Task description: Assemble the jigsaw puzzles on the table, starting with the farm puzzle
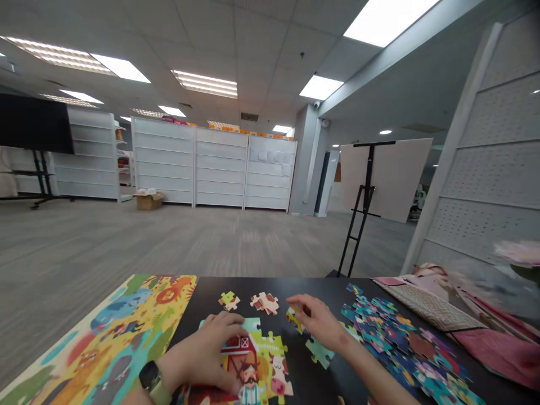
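A partly joined jigsaw puzzle (276,360) with a red barn, a farmer and a cow lies on the black table before me. My left hand (211,349), wearing a smartwatch (150,376) at the wrist, rests on its left side with fingers stretched and apart. To the right of the puzzle, my right hand (316,320) has bent fingers on a yellow-green puzzle piece (294,319), partly hidden by them. A pale green piece (319,353) lies under that wrist. Beyond the puzzle are loose yellow-green pieces (229,300) and pinkish-brown pieces (265,302).
A colourful animal picture board (126,337) covers the table's left side. Many dark blue puzzle pieces (392,337) are heaped at the right, beside a pink cloth bag (493,349). Past the black table (206,284) stand an easel (363,202) and white shelves (219,169).
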### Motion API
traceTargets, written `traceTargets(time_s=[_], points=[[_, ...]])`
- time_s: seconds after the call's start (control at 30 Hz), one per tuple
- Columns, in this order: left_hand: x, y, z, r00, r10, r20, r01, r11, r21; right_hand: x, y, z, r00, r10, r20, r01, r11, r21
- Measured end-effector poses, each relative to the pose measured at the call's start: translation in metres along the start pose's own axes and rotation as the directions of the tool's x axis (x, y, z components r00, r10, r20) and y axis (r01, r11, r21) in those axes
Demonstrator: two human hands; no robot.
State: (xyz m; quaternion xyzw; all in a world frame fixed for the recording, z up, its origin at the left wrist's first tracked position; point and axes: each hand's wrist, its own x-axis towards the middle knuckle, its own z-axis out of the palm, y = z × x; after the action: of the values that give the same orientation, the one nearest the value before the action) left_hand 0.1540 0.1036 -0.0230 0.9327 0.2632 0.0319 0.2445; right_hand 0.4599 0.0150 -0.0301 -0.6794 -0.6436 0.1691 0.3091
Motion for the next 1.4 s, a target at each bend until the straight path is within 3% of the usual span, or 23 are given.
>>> traceTargets(time_s=[0.17, 0.33, 0.73, 0.9, 1.03, 1.23, 1.4], points=[[-0.003, -0.006, -0.006, 1.000, -0.012, 0.008, 0.012, 1.000, 0.003, -0.011, 0.011, 0.009, 0.997, 0.071, 0.039, -0.080, 0.951, 0.299], [-0.004, -0.004, -0.010, 0.999, -0.033, 0.023, 0.032, 0.999, 0.007, -0.019, 0.011, 0.027, 0.987, 0.138, 0.081, -0.159, 0.877, 0.453], [-0.003, -0.008, -0.005, 0.996, -0.086, 0.037, 0.085, 0.996, 0.009, -0.023, 0.009, 0.025, 0.976, 0.210, 0.050, -0.208, 0.850, 0.484], [-0.003, -0.011, -0.008, 0.993, -0.108, 0.057, 0.106, 0.994, 0.033, -0.025, 0.006, 0.012, 0.979, 0.191, -0.076, -0.133, 0.869, 0.477], [-0.003, -0.015, -0.012, 0.987, -0.155, 0.048, 0.154, 0.988, 0.027, -0.024, 0.007, -0.001, 0.955, 0.188, -0.228, -0.079, 0.907, 0.414], [-0.004, -0.019, -0.010, 0.984, -0.172, 0.042, 0.171, 0.985, 0.021, -0.025, 0.016, -0.024, 0.982, 0.059, -0.181, -0.041, 0.994, 0.105], [-0.003, -0.023, -0.005, 0.985, -0.173, 0.015, 0.173, 0.985, 0.019, -0.027, 0.034, -0.046, 0.981, 0.064, -0.185, -0.094, 0.982, -0.161]])
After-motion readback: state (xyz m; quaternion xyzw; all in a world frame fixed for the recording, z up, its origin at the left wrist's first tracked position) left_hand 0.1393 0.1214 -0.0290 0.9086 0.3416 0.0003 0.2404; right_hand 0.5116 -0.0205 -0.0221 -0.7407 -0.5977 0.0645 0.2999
